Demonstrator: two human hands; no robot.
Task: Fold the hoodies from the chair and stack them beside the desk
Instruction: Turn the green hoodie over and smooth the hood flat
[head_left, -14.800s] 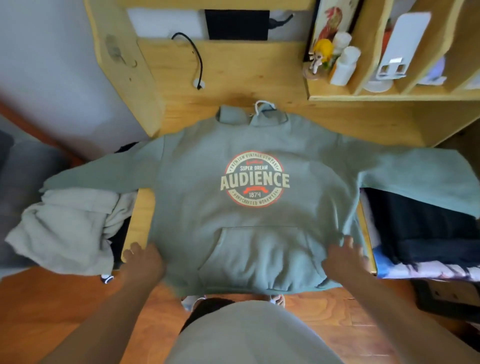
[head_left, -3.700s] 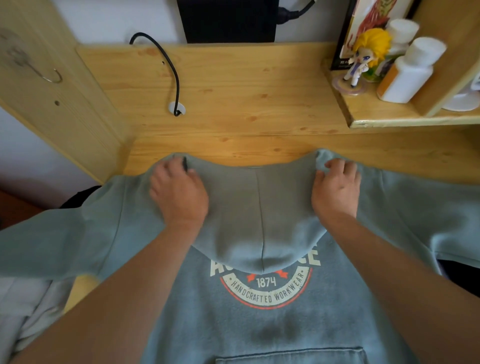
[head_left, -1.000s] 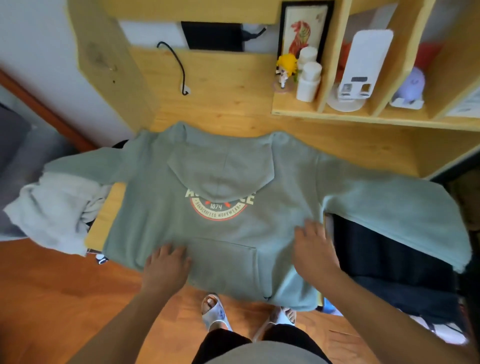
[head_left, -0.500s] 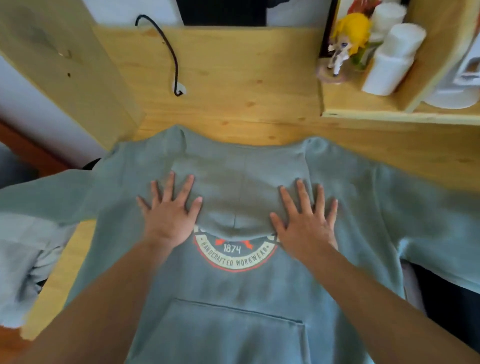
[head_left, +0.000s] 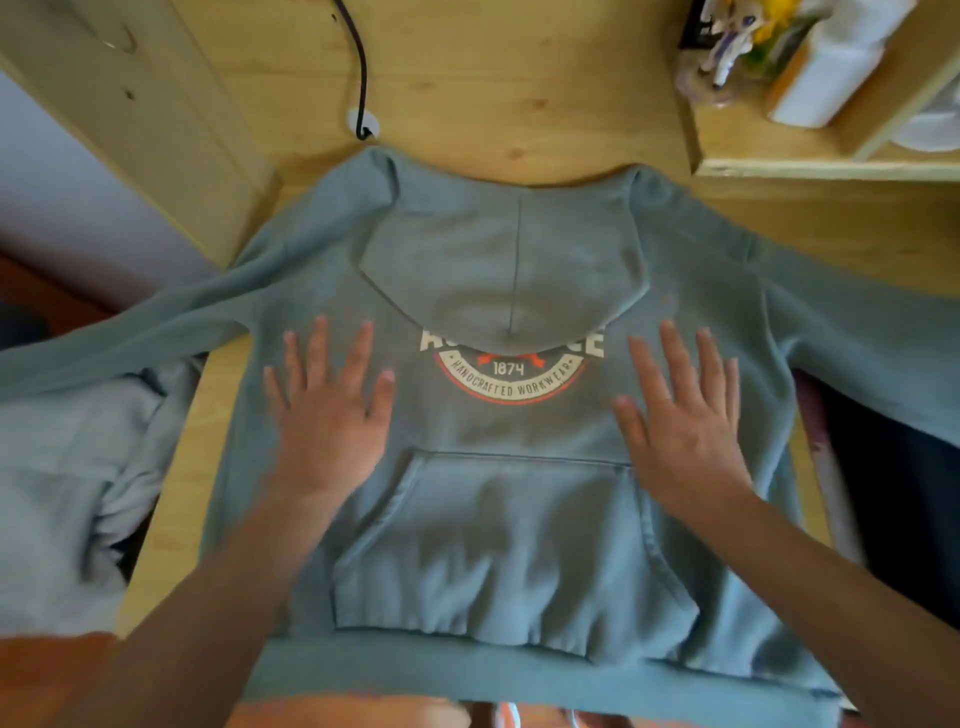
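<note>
A grey-green hoodie (head_left: 498, 525) lies face up on the wooden desk (head_left: 498, 93), its hood folded down over the top of the round chest print. Both sleeves spread out past the desk's sides. My left hand (head_left: 332, 410) lies flat on the chest left of the print, fingers straight and spread. My right hand (head_left: 680, 415) lies flat on the chest right of the print, fingers likewise straight. A pale grey hoodie (head_left: 57, 493) is heaped at the left, below the left sleeve.
A black cable (head_left: 358, 67) runs down into a grommet at the desk's back. A shelf unit (head_left: 831, 161) at the upper right holds a figurine and a white bottle. Dark fabric (head_left: 893, 493) lies right of the desk. The orange floor shows below.
Both hands have slid down and outward from the hood's edges to the chest beside the print. The view has drawn closer over the hoodie.
</note>
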